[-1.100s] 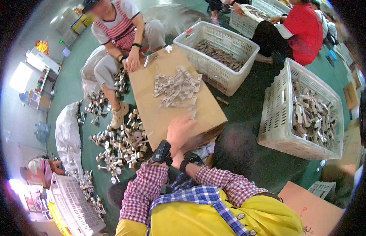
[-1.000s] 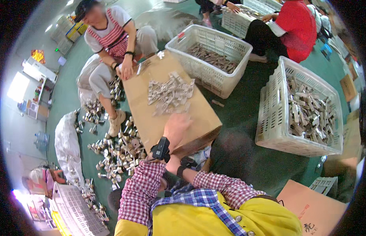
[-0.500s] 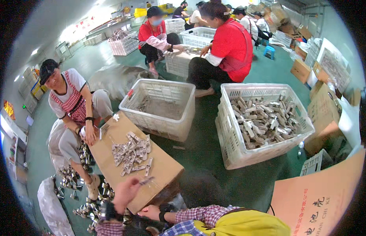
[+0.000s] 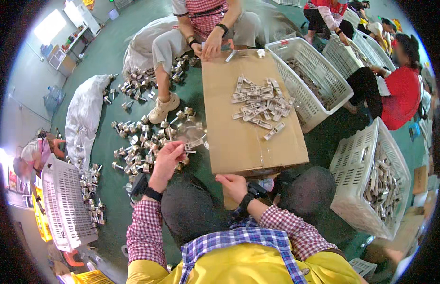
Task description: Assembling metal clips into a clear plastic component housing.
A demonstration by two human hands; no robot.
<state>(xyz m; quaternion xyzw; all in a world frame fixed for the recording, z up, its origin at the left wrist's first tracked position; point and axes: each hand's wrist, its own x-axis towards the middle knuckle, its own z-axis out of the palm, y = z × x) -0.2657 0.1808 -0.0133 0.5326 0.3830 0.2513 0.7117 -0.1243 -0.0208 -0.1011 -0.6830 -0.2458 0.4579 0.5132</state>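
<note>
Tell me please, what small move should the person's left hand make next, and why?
Probably carry the small metal part pinched in the left hand rightward onto the cardboard sheet. The hand hangs over the metal parts on the floor, similar flat pieces already lie on the cardboard, and the right hand is empty near its edge.

The small metal part pinched in the left hand is too small to identify.

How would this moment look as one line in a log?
left hand: holds metal part over floor pile | right hand: empty, at cardboard box edge
</note>
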